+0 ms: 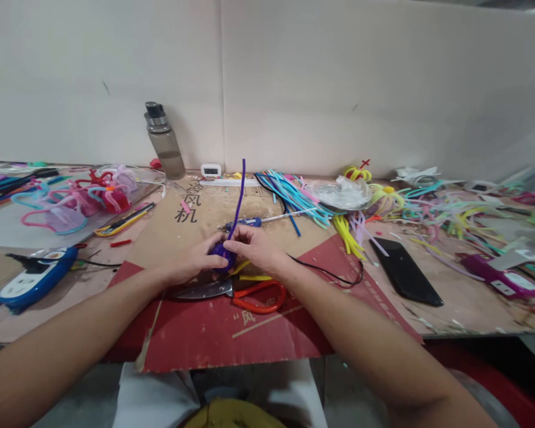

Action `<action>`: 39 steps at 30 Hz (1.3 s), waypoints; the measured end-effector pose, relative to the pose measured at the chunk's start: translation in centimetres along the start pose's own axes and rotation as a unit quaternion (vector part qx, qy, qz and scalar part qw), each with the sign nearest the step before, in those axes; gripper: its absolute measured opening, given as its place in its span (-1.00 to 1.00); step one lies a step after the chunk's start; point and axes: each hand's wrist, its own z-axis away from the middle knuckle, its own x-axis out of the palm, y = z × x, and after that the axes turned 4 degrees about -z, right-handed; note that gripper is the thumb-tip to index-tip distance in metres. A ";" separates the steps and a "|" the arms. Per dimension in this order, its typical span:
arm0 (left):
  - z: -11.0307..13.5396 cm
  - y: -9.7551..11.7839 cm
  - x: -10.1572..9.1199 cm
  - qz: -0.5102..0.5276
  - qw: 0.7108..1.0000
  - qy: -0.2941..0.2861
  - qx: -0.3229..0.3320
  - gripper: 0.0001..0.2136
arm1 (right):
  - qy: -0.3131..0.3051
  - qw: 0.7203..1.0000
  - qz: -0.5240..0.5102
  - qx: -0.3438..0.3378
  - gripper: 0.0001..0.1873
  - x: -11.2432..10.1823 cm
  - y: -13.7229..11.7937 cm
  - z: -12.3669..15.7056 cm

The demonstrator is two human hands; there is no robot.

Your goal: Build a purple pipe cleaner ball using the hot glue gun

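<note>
Between my two hands is a small round purple thing (pixel 223 257), apparently wound from fuzzy pipe cleaner. A purple pipe cleaner (pixel 239 202) rises from it, nearly upright with a slight bend. My left hand (pixel 200 259) is closed round the left side of the purple piece. On the other side, my right hand (pixel 252 245) pinches at the base of the upright strand. Just below lie large scissors with red handles (pixel 261 297), blades pointing left and partly under my left hand. Behind my hands rests a blue-handled tool (pixel 245 223) with a long thin metal shaft.
Flattened cardboard (pixel 267 339) covers the table's middle. Light-blue pipe cleaners (pixel 294 193) and a plastic-wrapped dish (pixel 341 193) lie behind. A black phone (pixel 405 272) is at right, a power strip (pixel 38 279) at left. A water bottle (pixel 166 145) stands by the wall.
</note>
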 end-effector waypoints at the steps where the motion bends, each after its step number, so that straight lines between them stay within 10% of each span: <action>1: 0.0 0.0 0.0 0.002 1.000 0.001 -0.001 -0.53 | -0.001 1.000 0.001 0.001 -0.67 0.0 0.0 0.0; 39: -0.1 -0.3 -0.3 -0.003 1.000 0.005 0.015 -0.55 | 0.011 1.000 0.005 -0.018 -0.59 -0.1 0.3 -0.1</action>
